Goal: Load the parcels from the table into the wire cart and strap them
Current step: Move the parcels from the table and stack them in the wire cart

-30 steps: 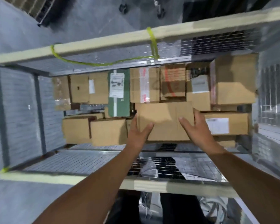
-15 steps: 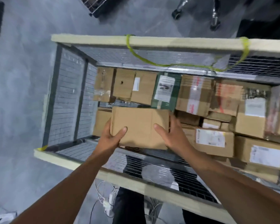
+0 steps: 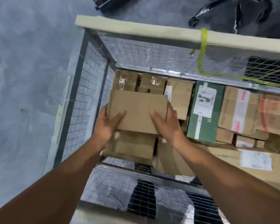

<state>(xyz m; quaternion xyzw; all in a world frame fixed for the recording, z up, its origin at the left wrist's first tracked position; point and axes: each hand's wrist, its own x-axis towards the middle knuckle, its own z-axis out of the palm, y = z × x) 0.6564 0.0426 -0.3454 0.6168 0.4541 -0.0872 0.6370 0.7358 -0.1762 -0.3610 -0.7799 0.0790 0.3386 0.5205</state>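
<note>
The plain parcel hangs low in the left corner of the wire cart, just above the stack, with the left grip and right grip each clasped round one end, thumbs on top. Loading looks well along: about a dozen parcels lie packed, one green box among them. The single yellow strap dangles loose from the far rail, so the strapping is not yet done.

Inside the wire cart, on its 9 o'clock side, the left hand and the right hand grip a plain cardboard box by its two ends, each thumb lying on the top face. Brown parcels lie below it, and a green box stands at 3 o'clock from it. At 1 o'clock a yellow-green strap loops round the padded top rail.
</note>
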